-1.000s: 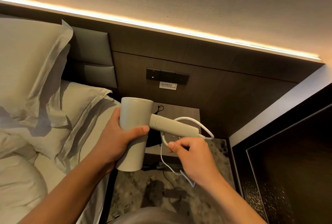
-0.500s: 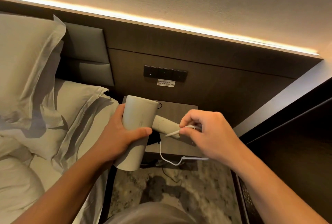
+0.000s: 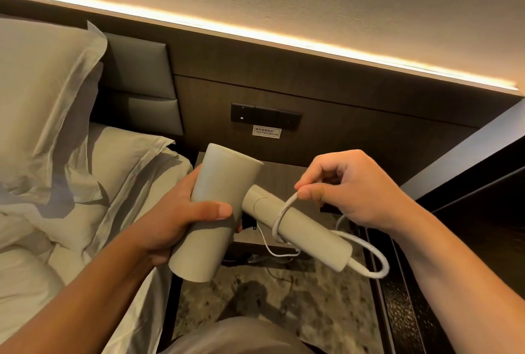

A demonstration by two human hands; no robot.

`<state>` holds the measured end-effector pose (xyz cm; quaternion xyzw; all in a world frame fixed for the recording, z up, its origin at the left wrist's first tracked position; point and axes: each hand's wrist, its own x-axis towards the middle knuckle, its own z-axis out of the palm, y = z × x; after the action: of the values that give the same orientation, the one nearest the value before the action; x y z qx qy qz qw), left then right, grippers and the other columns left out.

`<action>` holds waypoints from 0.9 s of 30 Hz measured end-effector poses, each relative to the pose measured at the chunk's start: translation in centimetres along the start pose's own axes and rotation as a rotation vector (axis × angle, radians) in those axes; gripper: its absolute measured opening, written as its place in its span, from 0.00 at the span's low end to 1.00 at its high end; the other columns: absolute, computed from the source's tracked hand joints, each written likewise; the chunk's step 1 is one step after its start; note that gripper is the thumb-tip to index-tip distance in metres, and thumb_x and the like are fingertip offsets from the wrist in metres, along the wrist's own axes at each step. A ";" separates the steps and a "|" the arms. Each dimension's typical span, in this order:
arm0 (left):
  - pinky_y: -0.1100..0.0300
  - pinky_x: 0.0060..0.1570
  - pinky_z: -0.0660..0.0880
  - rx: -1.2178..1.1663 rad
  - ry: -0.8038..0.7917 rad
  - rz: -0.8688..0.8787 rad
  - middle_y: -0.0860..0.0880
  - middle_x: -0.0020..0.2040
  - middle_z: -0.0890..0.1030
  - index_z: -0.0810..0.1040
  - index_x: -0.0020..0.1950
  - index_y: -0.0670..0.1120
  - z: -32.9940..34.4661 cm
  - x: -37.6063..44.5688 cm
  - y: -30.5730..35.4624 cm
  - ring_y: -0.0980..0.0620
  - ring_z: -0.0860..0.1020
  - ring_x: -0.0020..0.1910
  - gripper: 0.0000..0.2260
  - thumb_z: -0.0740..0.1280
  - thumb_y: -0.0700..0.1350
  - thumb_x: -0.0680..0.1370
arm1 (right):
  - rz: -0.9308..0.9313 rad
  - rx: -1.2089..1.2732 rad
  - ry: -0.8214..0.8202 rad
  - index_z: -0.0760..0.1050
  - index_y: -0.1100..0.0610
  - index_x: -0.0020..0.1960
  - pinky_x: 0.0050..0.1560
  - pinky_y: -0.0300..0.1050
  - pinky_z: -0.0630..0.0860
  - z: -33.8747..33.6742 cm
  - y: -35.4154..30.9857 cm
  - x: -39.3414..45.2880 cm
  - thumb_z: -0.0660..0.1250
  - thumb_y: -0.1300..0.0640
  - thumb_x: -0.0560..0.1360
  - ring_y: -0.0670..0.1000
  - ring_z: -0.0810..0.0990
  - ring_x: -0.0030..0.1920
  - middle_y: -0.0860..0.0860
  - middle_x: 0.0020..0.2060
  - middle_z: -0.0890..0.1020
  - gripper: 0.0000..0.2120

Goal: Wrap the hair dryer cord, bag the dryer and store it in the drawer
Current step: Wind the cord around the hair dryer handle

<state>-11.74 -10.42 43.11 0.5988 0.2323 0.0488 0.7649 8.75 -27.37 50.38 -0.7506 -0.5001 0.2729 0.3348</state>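
Round goes the cord [image 3: 284, 213] again: half a second back the right hand [image 3: 349, 186] was pinching it low across the handle, and now it has lifted clear, pulling a fresh loop snug round the middle of that handle. One view only, from the head. Hair dryer [image 3: 224, 211] sits dead centre, held in the air over the bedside worktop [image 3: 284, 171], barrel running from twelve down to six, handle jutting out toward four o'clock. Left hand [image 3: 176, 217] grips the barrel, fingers behind, thumb laid across the front. Right hand, at three o'clock of the barrel, pinches the cord between thumb and forefinger, knuckles up, other fingers curled in. Slack still loops off the handle's end at four o'clock and trails underneath. To my eye, good winding wants steady tension and each turn laid beside the last, barrel kept steady.
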 end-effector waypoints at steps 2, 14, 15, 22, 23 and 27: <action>0.50 0.40 0.81 -0.062 -0.051 0.009 0.41 0.50 0.83 0.71 0.68 0.50 0.1 0.2 0.1 0.41 0.84 0.44 0.47 0.83 0.61 0.52 | -0.017 0.115 -0.024 0.84 0.50 0.40 0.38 0.36 0.79 -0.2 0.2 0.1 0.73 0.50 0.68 0.44 0.82 0.34 0.47 0.34 0.84 0.04; 0.47 0.39 0.82 -0.430 -0.201 0.084 0.38 0.45 0.82 0.83 0.58 0.50 2.0 0.8 1.0 0.42 0.82 0.40 0.29 0.83 0.51 0.58 | -0.084 0.717 -0.026 0.84 0.44 0.39 0.36 0.35 0.80 1.6 2.4 0.8 0.76 0.35 0.61 0.43 0.85 0.38 0.45 0.38 0.87 0.15; 0.47 0.40 0.82 -0.436 -0.195 0.085 0.38 0.45 0.82 0.83 0.58 0.49 2.3 0.9 1.0 0.42 0.82 0.41 0.29 0.83 0.51 0.58 | -0.090 0.780 -0.029 0.85 0.45 0.39 0.36 0.34 0.80 2.0 2.7 0.8 0.78 0.35 0.59 0.43 0.85 0.37 0.45 0.37 0.87 0.16; 0.47 0.38 0.81 -0.501 -0.090 0.034 0.35 0.45 0.80 0.78 0.64 0.47 3.7 1.3 0.1 0.41 0.81 0.39 0.38 0.84 0.51 0.55 | -0.041 1.037 0.216 0.81 0.54 0.47 0.26 0.32 0.74 5.8 4.5 -0.8 0.74 0.57 0.69 0.43 0.81 0.34 0.49 0.39 0.84 0.07; 0.47 0.37 0.81 -0.516 -0.082 0.021 0.35 0.45 0.79 0.76 0.66 0.46 3.9 1.2 0.0 0.40 0.81 0.39 0.42 0.84 0.51 0.55 | -0.021 1.122 0.188 0.81 0.56 0.48 0.26 0.32 0.72 6.0 4.5 -1.0 0.75 0.55 0.70 0.43 0.80 0.32 0.51 0.38 0.83 0.09; 0.47 0.37 0.81 -0.517 0.014 0.017 0.35 0.47 0.80 0.74 0.68 0.48 4.6 1.2 -0.2 0.41 0.82 0.40 0.43 0.84 0.51 0.54 | 0.176 1.200 0.296 0.78 0.58 0.51 0.27 0.34 0.71 6.9 4.2 -1.3 0.70 0.60 0.73 0.43 0.76 0.33 0.53 0.37 0.79 0.07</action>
<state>-8.82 -14.15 43.40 0.3851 0.2124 0.1170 0.8904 5.53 -28.16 42.93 -0.5000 -0.1445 0.4260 0.7400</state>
